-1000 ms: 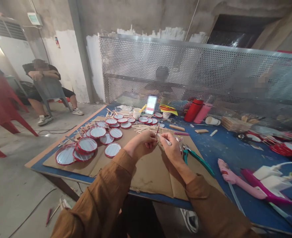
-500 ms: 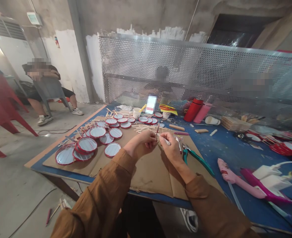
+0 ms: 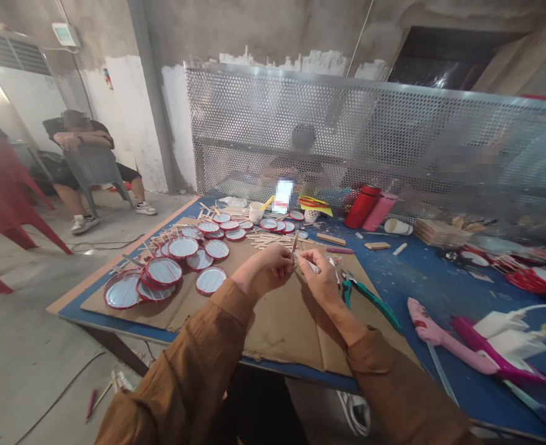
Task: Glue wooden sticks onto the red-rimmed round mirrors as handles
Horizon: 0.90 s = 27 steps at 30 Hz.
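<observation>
Over the cardboard sheet [image 3: 282,334], my left hand [image 3: 275,264] pinches a thin brownish stick [image 3: 295,240] that points up from the fingertips. Close beside it, my right hand [image 3: 321,278] is closed on a slim white tube-like thing [image 3: 313,268], whose tip meets the stick near the left fingertips. Exactly what kind of tool it is, I cannot make out. Pliers with teal handles [image 3: 375,303] lie just right of my right hand. Round red-rimmed discs [image 3: 211,280] with pale faces lie left of my left hand, several of them overlapping. Flat wooden sticks [image 3: 273,240] are spread behind my hands.
A pink glue gun [image 3: 453,346] and a magenta power strip [image 3: 518,368] lie at the right. Red [image 3: 362,207] and pink bottles [image 3: 380,211] stand by the perforated metal screen [image 3: 347,123]. A lit phone [image 3: 282,196] leans at the back. A person [image 3: 87,148] sits at left.
</observation>
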Motion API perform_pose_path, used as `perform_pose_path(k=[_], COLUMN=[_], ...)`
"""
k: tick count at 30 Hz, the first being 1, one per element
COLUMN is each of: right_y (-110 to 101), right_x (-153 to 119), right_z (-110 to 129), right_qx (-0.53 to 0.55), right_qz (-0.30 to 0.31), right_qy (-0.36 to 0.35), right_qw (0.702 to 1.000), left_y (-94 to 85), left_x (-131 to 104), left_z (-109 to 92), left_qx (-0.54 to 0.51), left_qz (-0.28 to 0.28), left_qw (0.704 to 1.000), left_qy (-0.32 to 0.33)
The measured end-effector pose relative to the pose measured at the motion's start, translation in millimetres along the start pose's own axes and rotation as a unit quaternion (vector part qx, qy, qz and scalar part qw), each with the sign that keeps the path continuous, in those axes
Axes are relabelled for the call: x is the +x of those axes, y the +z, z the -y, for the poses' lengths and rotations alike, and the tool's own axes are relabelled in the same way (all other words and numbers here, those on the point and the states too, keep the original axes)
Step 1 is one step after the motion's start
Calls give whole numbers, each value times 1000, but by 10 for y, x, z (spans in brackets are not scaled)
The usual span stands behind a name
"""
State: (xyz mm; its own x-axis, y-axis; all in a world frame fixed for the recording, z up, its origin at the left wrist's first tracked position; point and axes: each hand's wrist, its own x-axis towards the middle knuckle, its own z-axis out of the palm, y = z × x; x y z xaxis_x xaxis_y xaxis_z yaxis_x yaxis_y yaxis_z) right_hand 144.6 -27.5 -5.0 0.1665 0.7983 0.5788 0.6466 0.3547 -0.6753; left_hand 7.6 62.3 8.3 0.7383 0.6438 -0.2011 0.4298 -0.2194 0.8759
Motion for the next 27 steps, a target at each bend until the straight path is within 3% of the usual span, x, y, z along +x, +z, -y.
perform_pose_path(k=[18, 27], right_y=[19, -1], right_x=[-2, 18], right_z=[3, 7], right_qx=[0, 8], right_qz=[8, -8], right_qy=[1, 2], right_qw=[1000, 1000], left_y=[10, 6], left_x=[-70, -43], left_z=[-95, -45], left_qx=[30, 16], left_qz=[-18, -15], left_qw=[999, 1000], left_qy=[-26, -10])
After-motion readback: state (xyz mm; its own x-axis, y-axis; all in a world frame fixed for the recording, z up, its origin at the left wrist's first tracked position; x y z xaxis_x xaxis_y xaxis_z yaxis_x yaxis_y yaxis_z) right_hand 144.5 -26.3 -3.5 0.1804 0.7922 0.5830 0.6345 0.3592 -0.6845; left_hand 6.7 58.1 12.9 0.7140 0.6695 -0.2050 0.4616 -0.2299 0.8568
